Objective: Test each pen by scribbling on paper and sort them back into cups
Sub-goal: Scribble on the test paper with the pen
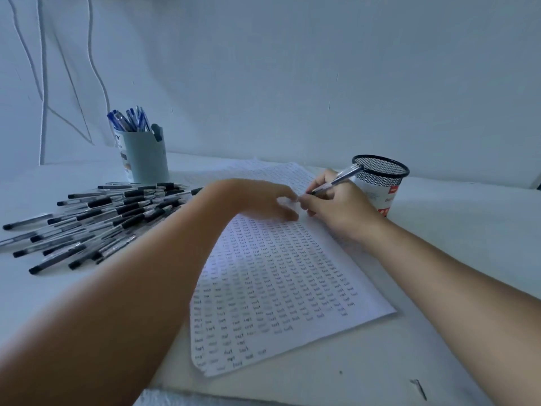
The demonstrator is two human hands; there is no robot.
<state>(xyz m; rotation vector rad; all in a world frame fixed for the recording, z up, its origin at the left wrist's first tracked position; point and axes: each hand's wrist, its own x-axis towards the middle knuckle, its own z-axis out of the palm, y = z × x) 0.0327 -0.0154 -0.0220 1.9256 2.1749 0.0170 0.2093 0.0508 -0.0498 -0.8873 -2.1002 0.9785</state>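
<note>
Our right hand (336, 206) grips clear-barrelled pen (336, 180) in writing hold; left hand (263, 200), fingers spread, pins white scribble-covered paper (278, 288) (stops sliding).

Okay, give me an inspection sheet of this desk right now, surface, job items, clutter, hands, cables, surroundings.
Surface: white table.
Job's things: paper filled with rows of test marks; black pens heaped on the left; pale cup holding blue pens; mesh cup behind the right hand.
Clutter: nothing seen.
Hands: right hand grips a pen; left hand rests open on the paper.
Cables: cables hang on the wall.
Surroundings: bare white wall.
</note>
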